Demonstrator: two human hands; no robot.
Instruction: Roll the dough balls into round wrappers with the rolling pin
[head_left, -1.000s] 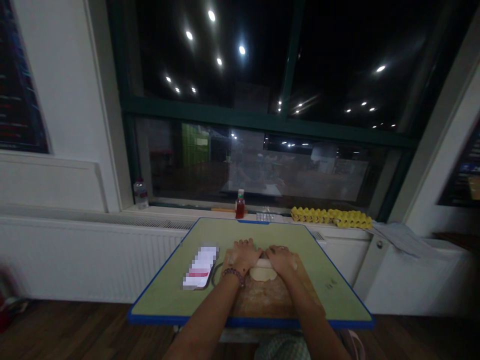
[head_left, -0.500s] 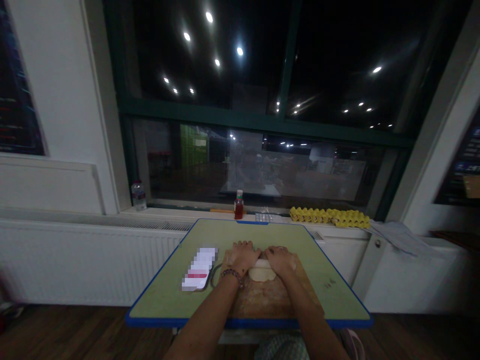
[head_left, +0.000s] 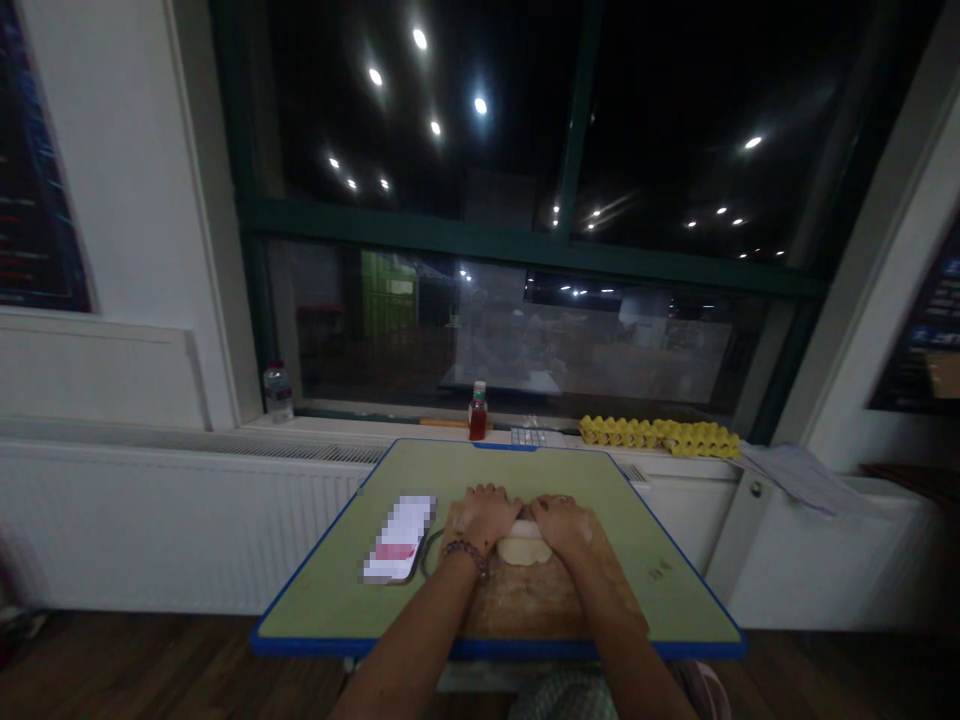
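Head view: your left hand [head_left: 487,515] and right hand [head_left: 562,520] lie palm down, side by side, over a pale rolling pin [head_left: 523,529]. The pin runs crosswise, its middle showing in the gap between them. Your fingers point away from you, with the thumbs turned inward; you can't tell from here whether any fingers curl around the pin, as its ends are mostly covered.

The flattened dough [head_left: 525,553] sticks out on your side of the pin, between your forearms, resting on the wooden board [head_left: 532,605]. That board sits on a green table [head_left: 694,605] with a blue edge, and pale dusty marks show on its surface. You wear a beaded bracelet [head_left: 466,549] on your left wrist.

To the left of the board, a phone [head_left: 401,540] lies with its screen pixelated. Beyond the table, a red sauce bottle [head_left: 478,416] stands upright on the windowsill, with a yellow egg tray [head_left: 660,436] farther right.
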